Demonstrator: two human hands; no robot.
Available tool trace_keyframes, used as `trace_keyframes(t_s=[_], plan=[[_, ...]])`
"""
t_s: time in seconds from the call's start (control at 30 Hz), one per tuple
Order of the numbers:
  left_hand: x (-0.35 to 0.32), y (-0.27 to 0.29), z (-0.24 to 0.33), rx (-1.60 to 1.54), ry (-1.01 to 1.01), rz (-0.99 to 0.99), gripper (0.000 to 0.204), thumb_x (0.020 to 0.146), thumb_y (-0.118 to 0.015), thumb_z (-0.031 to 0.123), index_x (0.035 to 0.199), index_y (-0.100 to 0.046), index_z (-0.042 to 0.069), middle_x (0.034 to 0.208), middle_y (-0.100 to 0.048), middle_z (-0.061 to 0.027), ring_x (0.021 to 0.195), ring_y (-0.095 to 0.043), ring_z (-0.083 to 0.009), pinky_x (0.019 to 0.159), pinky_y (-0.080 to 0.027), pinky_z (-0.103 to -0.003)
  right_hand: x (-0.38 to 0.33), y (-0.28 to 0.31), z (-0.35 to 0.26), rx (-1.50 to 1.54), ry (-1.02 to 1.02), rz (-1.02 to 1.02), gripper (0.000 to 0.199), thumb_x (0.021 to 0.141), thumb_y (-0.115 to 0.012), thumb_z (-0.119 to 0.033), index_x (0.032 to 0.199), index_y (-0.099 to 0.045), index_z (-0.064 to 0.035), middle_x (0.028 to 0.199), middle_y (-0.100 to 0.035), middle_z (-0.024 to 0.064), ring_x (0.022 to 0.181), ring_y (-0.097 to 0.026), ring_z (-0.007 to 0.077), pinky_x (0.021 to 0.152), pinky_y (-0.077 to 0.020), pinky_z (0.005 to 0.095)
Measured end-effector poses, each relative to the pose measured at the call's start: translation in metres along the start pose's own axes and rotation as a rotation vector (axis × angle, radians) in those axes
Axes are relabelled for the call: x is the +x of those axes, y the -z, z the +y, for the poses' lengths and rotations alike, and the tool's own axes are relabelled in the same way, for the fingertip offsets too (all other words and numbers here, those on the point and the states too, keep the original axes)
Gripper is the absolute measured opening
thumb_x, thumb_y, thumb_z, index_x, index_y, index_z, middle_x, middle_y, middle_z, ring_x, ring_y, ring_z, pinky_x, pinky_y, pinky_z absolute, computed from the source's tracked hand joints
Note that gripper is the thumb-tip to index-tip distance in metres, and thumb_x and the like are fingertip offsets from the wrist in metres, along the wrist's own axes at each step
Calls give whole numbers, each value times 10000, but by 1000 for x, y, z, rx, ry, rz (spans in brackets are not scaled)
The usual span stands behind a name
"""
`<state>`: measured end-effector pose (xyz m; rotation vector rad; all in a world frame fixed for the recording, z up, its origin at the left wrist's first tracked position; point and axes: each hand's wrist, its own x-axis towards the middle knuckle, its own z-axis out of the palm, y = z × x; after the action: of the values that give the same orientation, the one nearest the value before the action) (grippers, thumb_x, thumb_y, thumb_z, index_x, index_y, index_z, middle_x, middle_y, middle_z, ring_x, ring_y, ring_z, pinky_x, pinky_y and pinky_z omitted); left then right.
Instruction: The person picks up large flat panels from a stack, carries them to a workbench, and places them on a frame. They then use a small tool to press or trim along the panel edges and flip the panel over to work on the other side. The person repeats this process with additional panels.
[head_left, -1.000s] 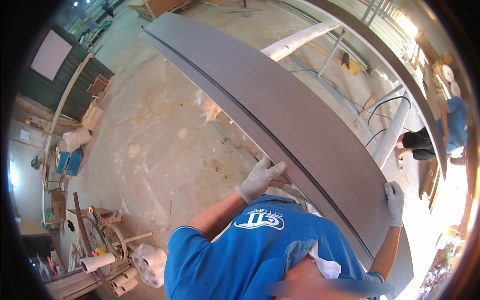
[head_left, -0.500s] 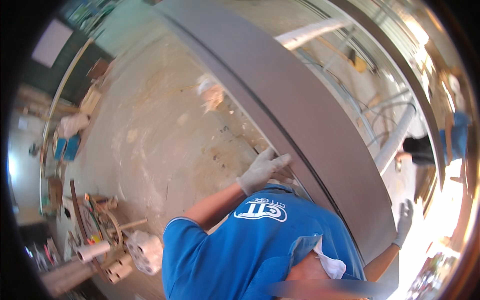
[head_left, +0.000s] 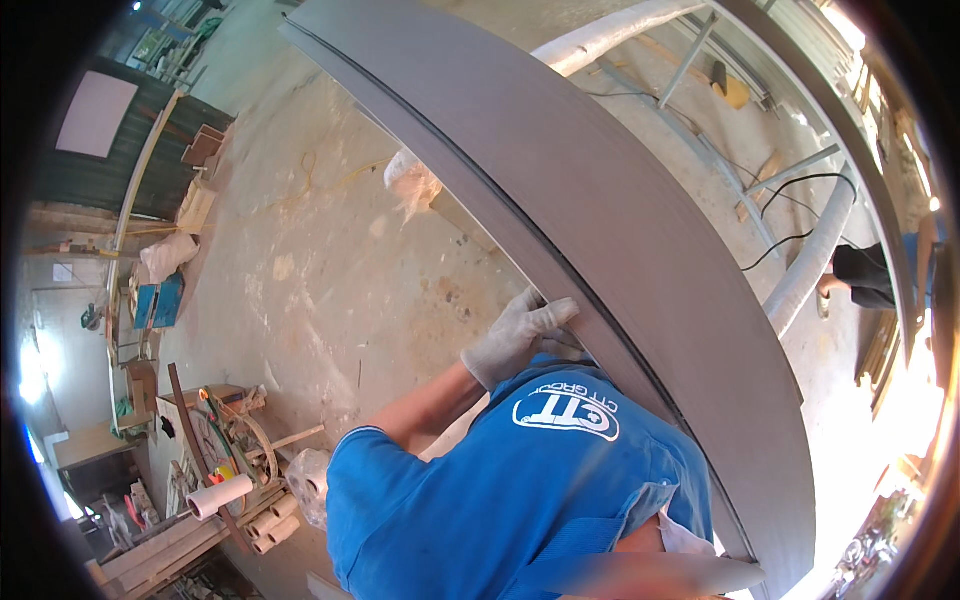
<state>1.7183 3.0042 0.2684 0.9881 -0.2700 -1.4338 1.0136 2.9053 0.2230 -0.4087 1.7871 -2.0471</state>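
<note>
A person in a blue collared shirt (head_left: 450, 500) is at a long grey-brown panel (head_left: 620, 240), which runs diagonally from upper left to lower right, with a narrow black groove (head_left: 545, 246) along its length. The person's left hand (head_left: 515, 335), in a pale grey work glove, is at the panel's left edge: the thumb lies over the top face and the other fingers bend under the edge, closed on it, their tips hidden. The right hand is out of sight, so I cannot tell how its fingers stand or what they hold. Beyond the panel, white-wrapped bars (head_left: 620, 35) reach over a metal frame (head_left: 688, 60); farther right is a co-worker in black shorts (head_left: 865, 270). Concrete floor (head_left: 330, 230) spreads to the left, with cardboard tubes (head_left: 275, 525) at lower left
</note>
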Motion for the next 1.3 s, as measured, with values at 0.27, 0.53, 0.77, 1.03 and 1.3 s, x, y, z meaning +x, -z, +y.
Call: trace_keyframes(t_s=[0.27,0.53,0.77,1.03,1.3], plan=[[-8,-24,11,135,144,101,448,962,-677,370,1216,-583,12,945,-664,-114,810,-676,-218,723,-582,-334,22,-12,16,128,-72,-93,588,930,-656,-367,1406,-510,-54,1448,-503,192,1281,-536,344,1097,-435,484],[58,-1,122,1398,-858,331,450,911,-670,500,1031,-694,67,962,-717,-124,897,-688,-250,769,-528,-389,52,-30,33,199,-129,-197,574,896,-706,-332,1366,-551,-41,1409,-548,181,1246,-567,347,1076,-455,488],[222,-47,144,2064,-559,-67,687,894,-502,742,1034,-738,113,1024,-727,-124,1078,-659,-311,956,-487,-455,34,-32,28,257,-113,-133,558,849,-764,-308,1293,-609,-8,1321,-620,172,1193,-607,351,1050,-472,481],[232,-33,134,2065,-750,-97,655,888,-533,715,897,-728,90,898,-713,-102,925,-666,-327,921,-475,-478,-5,-12,19,206,-121,-59,517,880,-726,-332,1285,-625,-28,1325,-630,130,1185,-611,334,1051,-462,482],[217,-24,138,1936,-621,-111,619,904,-522,697,921,-726,113,955,-708,-93,1009,-652,-308,922,-472,-492,22,0,40,12,10,29,502,927,-655,-379,1333,-612,-86,1352,-618,84,1184,-611,284,969,-472,450]])
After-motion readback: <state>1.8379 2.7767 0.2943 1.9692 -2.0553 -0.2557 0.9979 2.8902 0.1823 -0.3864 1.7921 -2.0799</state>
